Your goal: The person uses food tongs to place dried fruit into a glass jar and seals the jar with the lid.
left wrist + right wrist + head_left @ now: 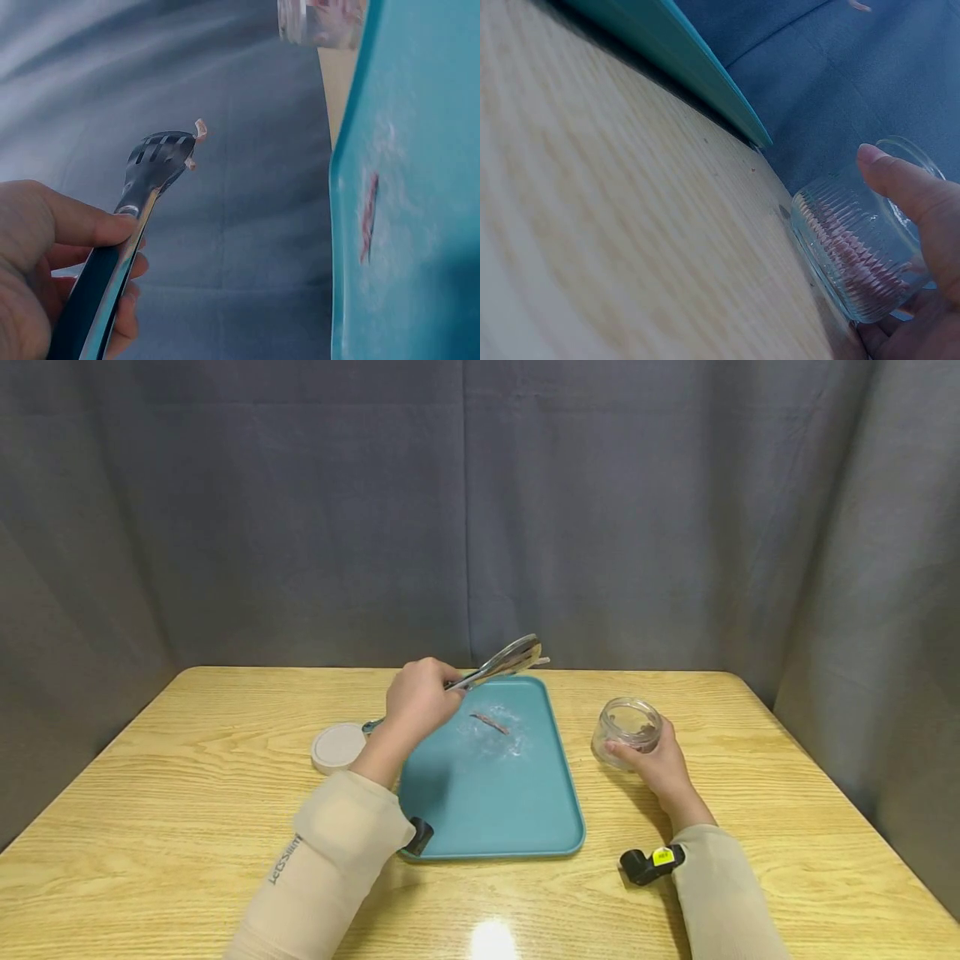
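My left hand (423,700) grips a pair of metal tongs (155,161) with dark handles, raised over the far part of the blue tray (487,810). Between the slotted tong heads a small pale-pink strip (200,129) sticks out at the tip. On the tray, amid white powder, lies a thin reddish strip (490,723). To the right of the tray, my right hand (660,764) holds a clear glass jar (613,727), its thumb and fingers around the side. The jar has no lid on, and pinkish pieces (855,262) lie inside it.
A round whitish lid (337,747) lies on the wooden table (225,793), left of the tray and partly behind the left wrist. Grey curtains (315,527) hang behind the table and along both sides.
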Demonstrator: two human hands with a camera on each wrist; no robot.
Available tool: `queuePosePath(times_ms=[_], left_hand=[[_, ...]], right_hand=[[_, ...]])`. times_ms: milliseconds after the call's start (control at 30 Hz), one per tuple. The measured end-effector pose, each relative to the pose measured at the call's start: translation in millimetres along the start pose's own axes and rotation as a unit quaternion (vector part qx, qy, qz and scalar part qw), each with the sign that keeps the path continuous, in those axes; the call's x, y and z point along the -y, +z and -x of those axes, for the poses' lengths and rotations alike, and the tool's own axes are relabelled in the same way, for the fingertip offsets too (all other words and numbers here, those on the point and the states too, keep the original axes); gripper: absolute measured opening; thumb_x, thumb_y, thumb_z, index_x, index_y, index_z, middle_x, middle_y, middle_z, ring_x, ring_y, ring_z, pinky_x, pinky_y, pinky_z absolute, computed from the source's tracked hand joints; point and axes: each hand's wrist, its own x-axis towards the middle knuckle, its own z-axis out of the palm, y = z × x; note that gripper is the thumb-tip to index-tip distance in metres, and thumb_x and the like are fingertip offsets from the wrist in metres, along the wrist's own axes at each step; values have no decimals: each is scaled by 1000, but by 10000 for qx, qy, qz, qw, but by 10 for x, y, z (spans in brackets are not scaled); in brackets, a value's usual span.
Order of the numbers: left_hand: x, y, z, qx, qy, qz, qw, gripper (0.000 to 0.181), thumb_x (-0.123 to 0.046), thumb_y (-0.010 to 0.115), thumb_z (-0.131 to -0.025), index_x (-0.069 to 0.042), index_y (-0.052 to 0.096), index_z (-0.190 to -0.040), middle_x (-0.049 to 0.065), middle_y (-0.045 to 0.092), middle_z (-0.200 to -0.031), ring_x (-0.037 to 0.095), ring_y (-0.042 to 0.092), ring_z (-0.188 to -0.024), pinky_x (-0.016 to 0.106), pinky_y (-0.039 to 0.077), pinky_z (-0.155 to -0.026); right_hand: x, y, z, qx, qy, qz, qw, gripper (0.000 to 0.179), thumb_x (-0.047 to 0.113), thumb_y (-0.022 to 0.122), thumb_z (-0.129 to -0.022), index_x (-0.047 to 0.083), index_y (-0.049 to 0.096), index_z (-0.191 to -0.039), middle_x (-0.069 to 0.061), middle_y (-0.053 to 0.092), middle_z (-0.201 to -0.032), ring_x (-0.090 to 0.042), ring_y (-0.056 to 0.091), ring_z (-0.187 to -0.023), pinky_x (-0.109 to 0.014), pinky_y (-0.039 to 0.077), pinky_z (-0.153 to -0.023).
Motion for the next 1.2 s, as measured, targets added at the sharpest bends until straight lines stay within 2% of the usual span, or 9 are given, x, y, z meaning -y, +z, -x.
queuePosePath(times_ms=[333,533,667,800,967,1200], left_hand=[[-321,131,-77,162,163,343,9991,16,-12,57,-79,-19,70,-86,-4,59,-71,12,44,-49,24,29,-39],[-457,238,-111,291,156,419,9986,19,-15,57,-80,-20,69,-94,-4,62,-81,11,50,-54,25,37,-41],[-534,332,-126,339,92,493,9982,20,-16,57,-80,-22,69,-96,-5,62,-81,10,51,-50,26,37,-40],[-616,445,-134,346,51,493,9982,20,-15,57,-79,-24,70,-92,-6,61,-73,10,47,-46,25,32,-37],[-719,584,-110,319,239,425,9983,17,-14,57,-78,-23,70,-83,-8,56,-64,12,43,-48,25,30,-37],[-837,738,-57,174,410,374,9983,16,-14,58,-77,-22,71,-82,-8,60,-70,9,47,-51,24,34,-40]], right_hand=[[-11,-5,-5,-2,-32,43,10000,92,26,71,-71,1,10,-135,-25,25,-131,-37,28,-117,-45,22,-95],[-20,-8,-14,-7,2,130,9999,93,26,71,-71,1,9,-135,-25,24,-131,-37,27,-118,-45,21,-95],[-23,-14,-20,-34,-42,104,9999,92,25,71,-71,0,11,-134,-25,26,-130,-37,28,-117,-45,21,-95],[-23,-28,-15,-66,-74,84,9999,90,24,71,-71,0,11,-134,-25,26,-130,-37,27,-117,-45,21,-94],[-19,-36,-4,-69,-68,52,9999,90,23,71,-71,0,11,-134,-25,25,-131,-37,27,-118,-45,20,-95],[-7,-38,7,-71,-59,-34,10000,91,25,71,-71,1,11,-134,-24,25,-131,-36,27,-118,-45,20,-95]])
